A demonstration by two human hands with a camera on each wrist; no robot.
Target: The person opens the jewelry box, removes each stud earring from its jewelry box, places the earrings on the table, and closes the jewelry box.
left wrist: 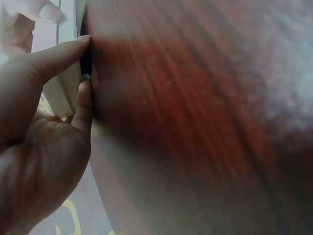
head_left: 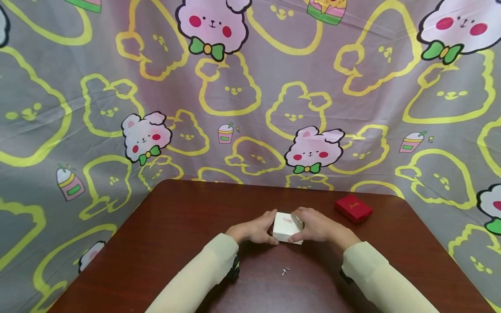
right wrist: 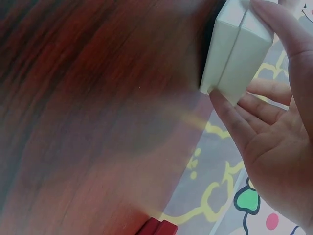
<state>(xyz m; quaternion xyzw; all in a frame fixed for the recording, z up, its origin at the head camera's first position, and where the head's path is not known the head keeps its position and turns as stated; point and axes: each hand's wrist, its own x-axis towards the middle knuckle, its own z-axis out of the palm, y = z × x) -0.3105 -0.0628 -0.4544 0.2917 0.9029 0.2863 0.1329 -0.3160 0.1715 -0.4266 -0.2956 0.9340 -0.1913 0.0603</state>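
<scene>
Between the two hands is a small white box (head_left: 285, 227) with pink lettering on its lid, close over the brown table. My left hand (head_left: 258, 228) grips its left side, thumb at the near edge and fingers round the far side. On the opposite side my right hand (head_left: 315, 226) holds the box, thumb at the front and fingers behind. A thin seam between lid and base runs along the box's side (right wrist: 234, 49) in the right wrist view. Small silvery pieces (head_left: 285, 271), perhaps earrings, lie on the table in front of the box.
A red box (head_left: 353, 208) with gold lettering sits at the back right of the dark wooden table (head_left: 176, 226). Behind the table hangs a patterned curtain (head_left: 235, 104) with cartoon animals, reaching round both sides.
</scene>
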